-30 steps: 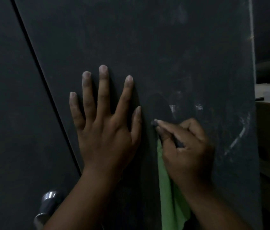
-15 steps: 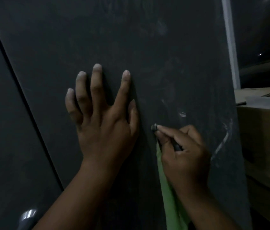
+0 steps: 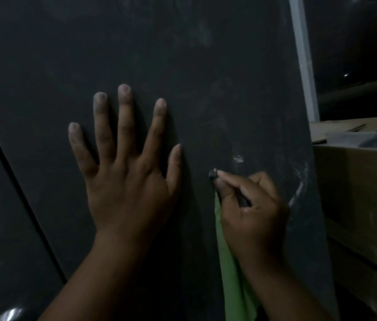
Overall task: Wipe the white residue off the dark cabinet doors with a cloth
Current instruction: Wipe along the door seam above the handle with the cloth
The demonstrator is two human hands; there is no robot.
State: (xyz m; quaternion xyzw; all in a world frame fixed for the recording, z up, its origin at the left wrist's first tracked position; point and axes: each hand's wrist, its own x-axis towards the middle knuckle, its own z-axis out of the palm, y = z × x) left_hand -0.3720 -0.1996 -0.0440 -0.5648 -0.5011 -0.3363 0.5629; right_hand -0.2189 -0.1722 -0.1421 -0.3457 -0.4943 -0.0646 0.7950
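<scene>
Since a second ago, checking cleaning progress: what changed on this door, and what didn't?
Two small white specks showed above the right hand a second ago; only one white speck shows now. The left hand flexed its fingers, then flattened again on the dark door. Unchanged: the right hand pinches a small dark tool with the green cloth under it, and the curved white streak remains.

Green cloth (image 3: 233, 274); dark grey cabinet door (image 3: 182, 54) with white smears (image 3: 299, 188).
</scene>
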